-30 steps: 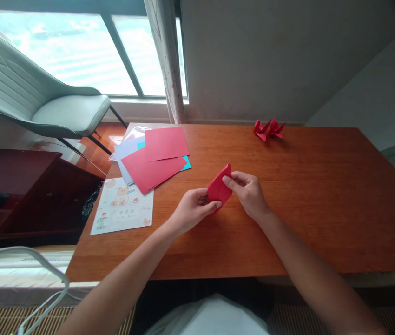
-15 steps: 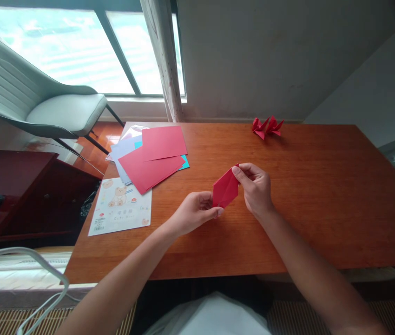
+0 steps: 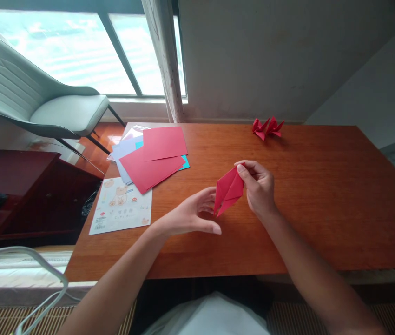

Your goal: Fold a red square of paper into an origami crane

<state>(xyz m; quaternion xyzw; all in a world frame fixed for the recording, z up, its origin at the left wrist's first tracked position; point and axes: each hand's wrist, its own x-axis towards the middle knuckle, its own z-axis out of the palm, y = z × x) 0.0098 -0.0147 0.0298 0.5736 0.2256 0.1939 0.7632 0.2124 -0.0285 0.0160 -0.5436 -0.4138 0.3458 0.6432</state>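
Observation:
A folded piece of red origami paper (image 3: 230, 188), shaped like a long diamond with a split lower tip, is held up above the table. My right hand (image 3: 258, 186) pinches its upper right corner between thumb and fingers. Just left of the paper, my left hand (image 3: 197, 214) is open, thumb spread well away from the fingers. Its fingertips come close to the paper's left edge; whether they touch it I cannot tell.
On the wooden table (image 3: 323, 200), red paper sheets (image 3: 164, 144) overlap blue and lilac ones at the left. A bear-printed sheet (image 3: 121, 214) lies nearer me. Folded red paper figures (image 3: 267, 128) stand at the far edge. A pale chair (image 3: 68, 111) is beyond the left end.
My left hand has let go of the paper's lower end and spread its thumb downward. The paper has shifted slightly right in my right hand, and its split lower tip now shows.

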